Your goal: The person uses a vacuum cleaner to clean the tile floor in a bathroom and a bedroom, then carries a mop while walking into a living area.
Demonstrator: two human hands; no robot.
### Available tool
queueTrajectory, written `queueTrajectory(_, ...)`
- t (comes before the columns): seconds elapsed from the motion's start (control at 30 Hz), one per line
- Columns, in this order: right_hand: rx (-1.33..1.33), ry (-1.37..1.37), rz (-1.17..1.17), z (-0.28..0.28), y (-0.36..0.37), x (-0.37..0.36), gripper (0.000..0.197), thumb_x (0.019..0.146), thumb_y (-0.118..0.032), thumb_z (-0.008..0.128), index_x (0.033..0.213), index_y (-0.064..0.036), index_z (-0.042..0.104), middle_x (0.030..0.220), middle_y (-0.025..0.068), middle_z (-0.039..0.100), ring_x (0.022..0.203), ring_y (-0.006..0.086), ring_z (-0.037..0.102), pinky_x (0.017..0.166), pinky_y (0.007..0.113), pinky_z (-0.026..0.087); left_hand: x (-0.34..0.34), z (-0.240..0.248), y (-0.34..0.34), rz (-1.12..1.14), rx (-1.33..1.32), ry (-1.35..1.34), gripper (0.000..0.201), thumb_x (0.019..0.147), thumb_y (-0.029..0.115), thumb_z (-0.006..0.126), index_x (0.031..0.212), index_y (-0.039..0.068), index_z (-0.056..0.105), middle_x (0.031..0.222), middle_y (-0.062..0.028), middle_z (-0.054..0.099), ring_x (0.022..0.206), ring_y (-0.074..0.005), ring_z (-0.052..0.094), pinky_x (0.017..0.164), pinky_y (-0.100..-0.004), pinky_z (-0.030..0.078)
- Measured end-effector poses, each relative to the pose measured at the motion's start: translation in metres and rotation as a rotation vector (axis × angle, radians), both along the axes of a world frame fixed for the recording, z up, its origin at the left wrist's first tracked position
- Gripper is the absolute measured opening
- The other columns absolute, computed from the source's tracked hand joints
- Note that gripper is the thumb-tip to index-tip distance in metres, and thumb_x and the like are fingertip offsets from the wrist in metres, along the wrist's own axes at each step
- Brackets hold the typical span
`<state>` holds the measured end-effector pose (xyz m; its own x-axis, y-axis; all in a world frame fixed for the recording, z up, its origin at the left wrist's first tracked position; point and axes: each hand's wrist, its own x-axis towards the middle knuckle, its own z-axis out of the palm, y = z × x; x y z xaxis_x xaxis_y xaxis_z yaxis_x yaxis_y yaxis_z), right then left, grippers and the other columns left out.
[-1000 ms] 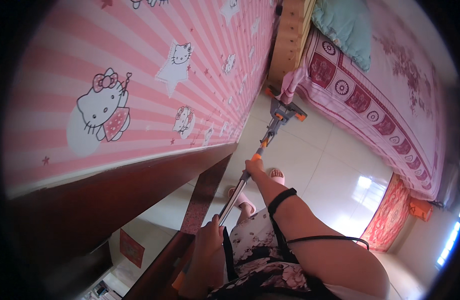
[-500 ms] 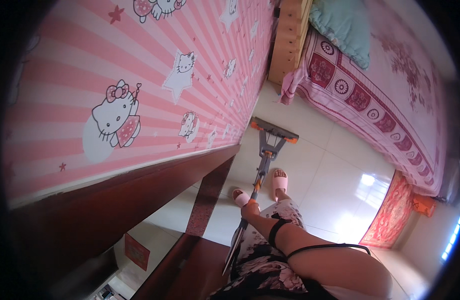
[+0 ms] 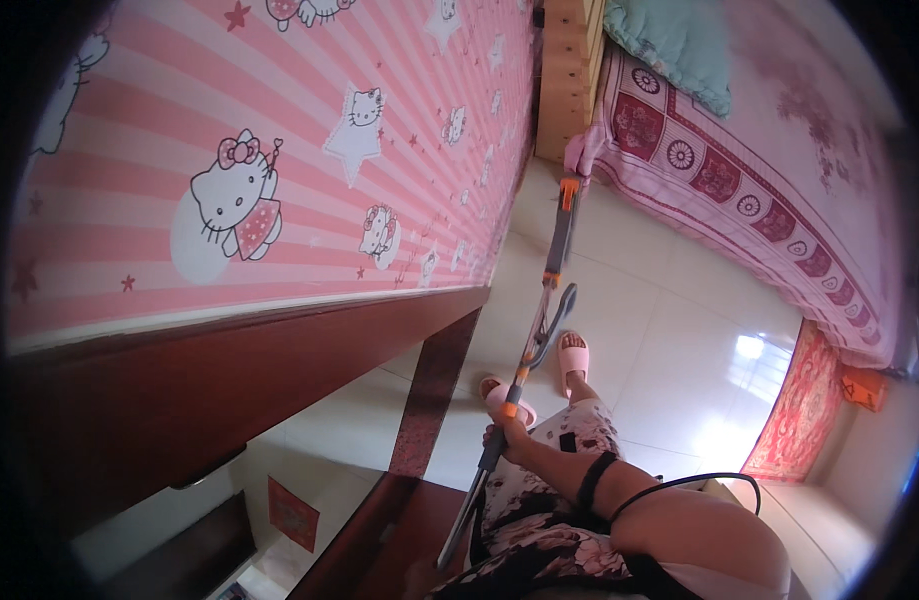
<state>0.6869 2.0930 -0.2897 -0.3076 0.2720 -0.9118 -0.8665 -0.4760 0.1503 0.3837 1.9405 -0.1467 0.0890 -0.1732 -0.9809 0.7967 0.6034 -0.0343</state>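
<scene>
My right hand (image 3: pixel 512 440) is wrapped round the grey handle of a sponge mop (image 3: pixel 489 455), just below an orange collar. The mop slants away from me past my feet. Its long head (image 3: pixel 562 232), grey with orange ends, is seen end-on and points toward the near corner of the bed. Whether it touches the floor I cannot tell. A curved grey lever (image 3: pixel 562 305) sticks out from the mop's shaft. My left hand does not show; the lower end of the handle runs into shadow near my lap.
Ahead to the right stands a bed (image 3: pixel 719 180) with a pink patterned cover, a wooden post (image 3: pixel 567 85) and a green pillow (image 3: pixel 674 50). A pink papered wall (image 3: pixel 309 190) and dark wooden door frame (image 3: pixel 279 370) are on the left. A red mat (image 3: pixel 794 410) lies at right.
The mop head has swung from lying crosswise to lining up with the handle, and reaches farther toward the bed. My right hand keeps its grip. The view has shifted slightly.
</scene>
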Motion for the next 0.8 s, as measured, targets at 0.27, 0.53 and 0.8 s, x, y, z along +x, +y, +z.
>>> queueTrajectory(0.27,0.121,-0.221,0.156,-0.044,0.060,0.009,0.017,0.076,-0.021,0.055,0.067,-0.0126,0.043,0.051,0.0006,0.041,0.042,0.0136,0.042,0.041,0.030,0.038,0.106,-0.003,0.040,-0.355,0.112,0.350,0.043,0.078,0.037,0.054,0.105,0.004,0.054,0.093,-0.0199,0.058,0.081,-0.0346,0.057,0.066,-0.0398,0.046)
queueTrajectory(0.53,-0.041,-0.542,0.254,-0.114,0.108,0.011,0.019,0.074,-0.017,0.057,0.062,-0.0076,0.045,0.045,0.0044,0.042,0.035,0.0169,0.043,0.034,0.030,0.034,0.114,-0.091,0.053,-0.118,0.323,0.217,0.039,0.080,0.033,0.052,0.106,0.003,0.054,0.089,-0.0199,0.058,0.079,-0.0305,0.058,0.062,-0.0399,0.046)
queueTrajectory(0.8,-0.040,-0.466,0.413,-0.083,0.066,0.001,0.025,0.076,-0.026,0.058,0.065,-0.0052,0.048,0.049,0.0057,0.046,0.039,0.0171,0.048,0.036,0.030,0.037,0.103,-0.069,0.048,-0.116,0.439,0.122,0.036,0.082,0.028,0.049,0.106,0.003,0.055,0.085,-0.0199,0.058,0.077,-0.0264,0.059,0.058,-0.0401,0.047)
